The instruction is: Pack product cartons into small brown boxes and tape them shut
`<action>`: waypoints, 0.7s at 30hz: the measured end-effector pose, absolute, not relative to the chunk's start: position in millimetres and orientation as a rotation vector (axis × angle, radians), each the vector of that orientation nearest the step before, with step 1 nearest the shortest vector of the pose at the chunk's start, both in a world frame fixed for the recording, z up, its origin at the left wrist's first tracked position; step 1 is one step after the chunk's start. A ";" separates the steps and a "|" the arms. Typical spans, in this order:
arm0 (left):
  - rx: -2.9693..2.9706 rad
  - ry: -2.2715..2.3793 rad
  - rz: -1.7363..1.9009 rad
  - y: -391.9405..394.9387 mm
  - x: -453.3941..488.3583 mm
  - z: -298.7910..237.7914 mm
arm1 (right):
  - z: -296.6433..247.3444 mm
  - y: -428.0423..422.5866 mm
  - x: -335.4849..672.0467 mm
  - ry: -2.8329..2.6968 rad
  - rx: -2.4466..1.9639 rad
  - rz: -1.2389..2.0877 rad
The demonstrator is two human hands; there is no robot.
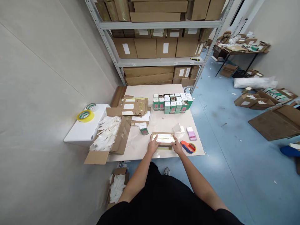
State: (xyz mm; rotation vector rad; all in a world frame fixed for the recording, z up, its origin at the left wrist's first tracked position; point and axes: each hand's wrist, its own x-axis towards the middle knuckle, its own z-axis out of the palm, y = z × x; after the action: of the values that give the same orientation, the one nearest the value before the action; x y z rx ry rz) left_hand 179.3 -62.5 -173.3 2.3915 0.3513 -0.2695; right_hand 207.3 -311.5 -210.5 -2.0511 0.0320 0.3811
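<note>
- Step in hand, best guess: squaring or folding a flat brown cardboard mailer (163,138) with white strips across its top; exact action unclear from one frame.
- Mailer lay over the bench (161,121), by the middle of the near edge; another flat piece showed under its near side.
- Left hand (153,144) gripped the mailer's left end, fingers along the side, thumb over the top.
- Right hand (176,146) gripped the right end; some fingertips hidden, grip otherwise clear.
- Next move, judged: seemed to call for even pressure from both ends, keeping edges aligned.
- Near right corner: orange-red tool (185,144), scissors or tape dispenser, couldn't tell; just beside the right hand.
- Far right corner: cluster of green-and-white product boxes (172,107). One separate green-and-white box (143,128) stood beyond the left hand.
- Left edge: flattened cardboard pieces (134,107) and an open carton (124,134) of white paper strips (106,132).
</note>
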 end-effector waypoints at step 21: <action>2.407 0.409 -0.331 -56.8 168.7 -153.6 | -200.3 -309.3 206.5 0.007 -2.045 0.469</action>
State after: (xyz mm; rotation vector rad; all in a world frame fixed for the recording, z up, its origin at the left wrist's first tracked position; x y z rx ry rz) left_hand 168.7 -56.8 -153.6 2.4074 0.4088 -0.3311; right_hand 206.5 -309.3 -200.3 -2.0447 0.0069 0.4693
